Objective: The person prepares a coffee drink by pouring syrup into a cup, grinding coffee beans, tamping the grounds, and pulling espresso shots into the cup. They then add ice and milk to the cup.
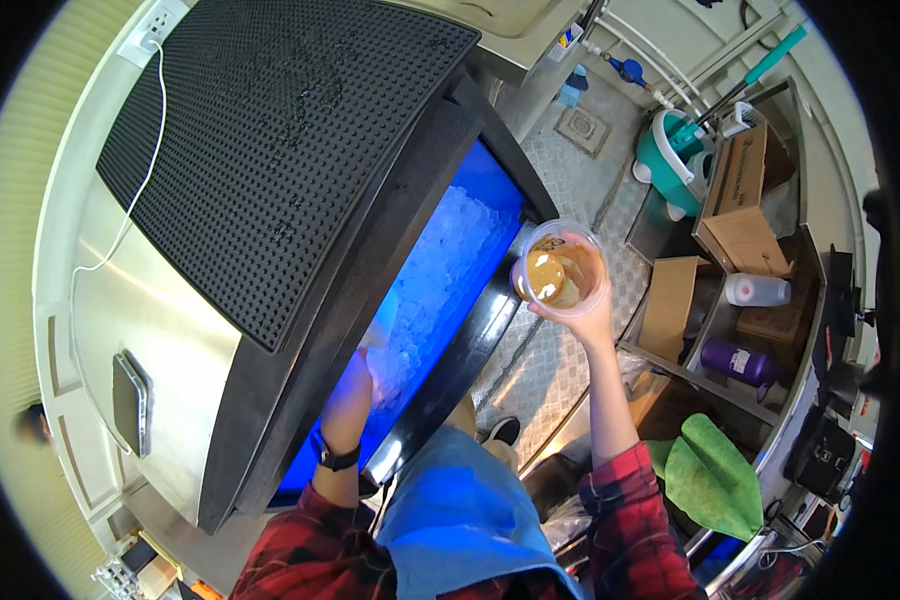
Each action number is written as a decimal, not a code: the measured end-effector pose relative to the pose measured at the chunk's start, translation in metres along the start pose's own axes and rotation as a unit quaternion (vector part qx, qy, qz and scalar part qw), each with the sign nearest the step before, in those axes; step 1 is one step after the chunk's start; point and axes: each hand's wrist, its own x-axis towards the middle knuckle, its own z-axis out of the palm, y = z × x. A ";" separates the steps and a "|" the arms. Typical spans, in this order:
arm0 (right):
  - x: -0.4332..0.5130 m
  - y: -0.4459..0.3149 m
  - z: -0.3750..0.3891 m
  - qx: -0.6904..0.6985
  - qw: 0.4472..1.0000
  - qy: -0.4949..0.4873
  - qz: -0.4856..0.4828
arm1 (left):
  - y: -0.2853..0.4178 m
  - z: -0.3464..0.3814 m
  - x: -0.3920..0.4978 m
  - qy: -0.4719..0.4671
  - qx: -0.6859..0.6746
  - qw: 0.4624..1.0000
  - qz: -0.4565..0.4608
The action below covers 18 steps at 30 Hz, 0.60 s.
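My right hand (589,311) holds a clear plastic cup (562,268) with some light-brown drink and marks on its wall, outside the bin by its front edge. My left hand (364,367) reaches into the blue-lit bin of ice (442,262). A translucent thing, perhaps a scoop, shows beside its fingers. The bin's dark frame hides part of that hand, so its grip cannot be made out. A dark band is on the left wrist.
Over the bin lies a wet black rubber bar mat (292,135). A phone (131,405) rests on the steel top (172,330). Rightward are a teal mop bucket (667,161), cardboard boxes (746,202), a purple bottle (739,361) and a green cloth (712,476).
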 end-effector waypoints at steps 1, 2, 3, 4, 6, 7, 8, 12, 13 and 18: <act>-0.002 0.001 -0.001 0.003 1.000 0.004 0.004 | 0.012 0.003 0.016 -0.081 -0.138 0.987 -0.011; -0.003 0.002 -0.001 0.006 1.000 0.006 0.003 | 0.024 0.014 0.038 -0.117 -0.268 0.956 -0.034; -0.005 0.003 -0.003 0.016 1.000 0.012 0.006 | 0.044 0.038 0.065 0.013 -0.189 0.981 0.027; -0.007 0.004 -0.004 -0.001 1.000 0.016 -0.001 | 0.060 0.070 0.103 -0.106 -0.204 0.973 0.038; -0.013 0.005 -0.008 0.024 0.999 0.018 0.018 | 0.080 0.138 0.156 -0.240 -0.253 0.936 -0.044; -0.016 0.005 -0.010 0.035 0.999 0.021 0.029 | 0.077 0.168 0.172 -0.146 -0.237 0.960 -0.036; -0.018 0.005 -0.013 0.037 0.999 0.026 0.022 | 0.066 0.191 0.169 -0.146 -0.288 0.946 -0.027; -0.021 0.003 -0.022 0.013 0.999 0.031 0.015 | 0.024 0.204 0.145 -0.178 -0.502 0.846 -0.029; -0.020 0.003 -0.023 0.002 1.000 0.028 0.005 | 0.018 0.192 0.136 -0.247 -0.569 0.779 -0.088; -0.002 0.009 -0.014 -0.057 0.998 -0.014 -0.013 | 0.008 0.123 0.106 -0.303 -0.633 0.670 -0.242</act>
